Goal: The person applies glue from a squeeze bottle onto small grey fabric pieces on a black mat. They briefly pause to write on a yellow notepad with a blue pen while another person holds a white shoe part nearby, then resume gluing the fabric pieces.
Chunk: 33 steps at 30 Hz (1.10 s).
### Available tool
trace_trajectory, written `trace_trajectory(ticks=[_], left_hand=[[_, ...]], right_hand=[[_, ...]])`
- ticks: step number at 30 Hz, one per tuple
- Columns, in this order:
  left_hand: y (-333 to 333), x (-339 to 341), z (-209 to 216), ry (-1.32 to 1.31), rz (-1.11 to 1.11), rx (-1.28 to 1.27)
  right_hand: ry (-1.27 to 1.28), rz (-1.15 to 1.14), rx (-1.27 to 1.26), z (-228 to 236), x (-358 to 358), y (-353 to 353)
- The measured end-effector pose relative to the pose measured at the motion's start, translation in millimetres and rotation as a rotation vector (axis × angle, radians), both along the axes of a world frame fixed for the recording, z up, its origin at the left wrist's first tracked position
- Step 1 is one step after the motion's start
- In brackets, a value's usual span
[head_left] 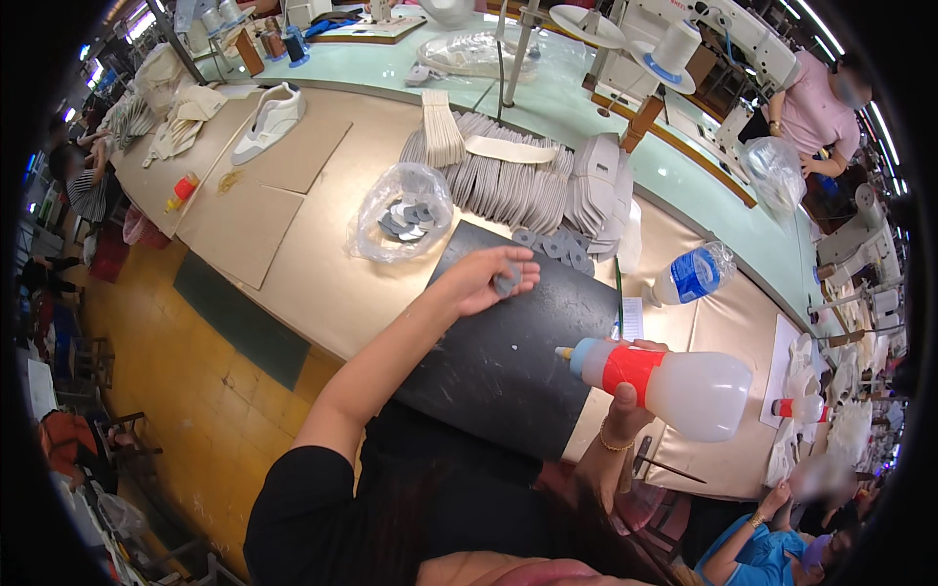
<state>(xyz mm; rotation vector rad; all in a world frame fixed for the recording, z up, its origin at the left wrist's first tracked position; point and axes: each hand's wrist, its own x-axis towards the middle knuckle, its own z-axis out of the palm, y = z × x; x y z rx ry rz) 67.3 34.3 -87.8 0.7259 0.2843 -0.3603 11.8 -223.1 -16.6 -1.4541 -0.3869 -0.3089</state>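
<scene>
My left hand (481, 281) is over a black mat (489, 366), with a small grey rounded cutout (507, 280) held at its fingers. In my right hand (625, 415) lies a squeeze bottle (702, 396) of whitish liquid, with a red band and a light blue cap. The bottle is tilted on its side, its narrow yellowish tip facing left over the mat. Several grey cutouts with holes (555, 249) lie at the mat's far edge. Left of them, an open clear plastic bag (367, 220) holds grey and white pieces.
Stacked grey strips (503, 176) stand behind the mat. A blue-labelled water bottle (696, 274) lies to the right, near a green pencil (618, 298). A white shoe upper (272, 122) rests on cardboard at left. Sewing machines and co-workers are around the table.
</scene>
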Motion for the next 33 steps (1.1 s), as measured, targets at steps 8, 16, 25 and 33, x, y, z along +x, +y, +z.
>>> trace_trajectory(ticks=[8, 16, 25, 33], left_hand=[[6, -64, 27, -0.121, -0.002, 0.268], [1, -78, 17, -0.172, -0.025, 0.414], [0, -87, 18, -0.087, 0.052, 0.381], [-2, -89, 22, -0.062, 0.042, 0.415]], right_hand=[[0.006, 0.051, -0.006, -3, -1, 7], [-0.001, 0.055, 0.045, 0, -3, 13], [0.019, 0.113, 0.078, -3, -1, 27], [0.020, 0.111, 0.053, -2, 0, 32]])
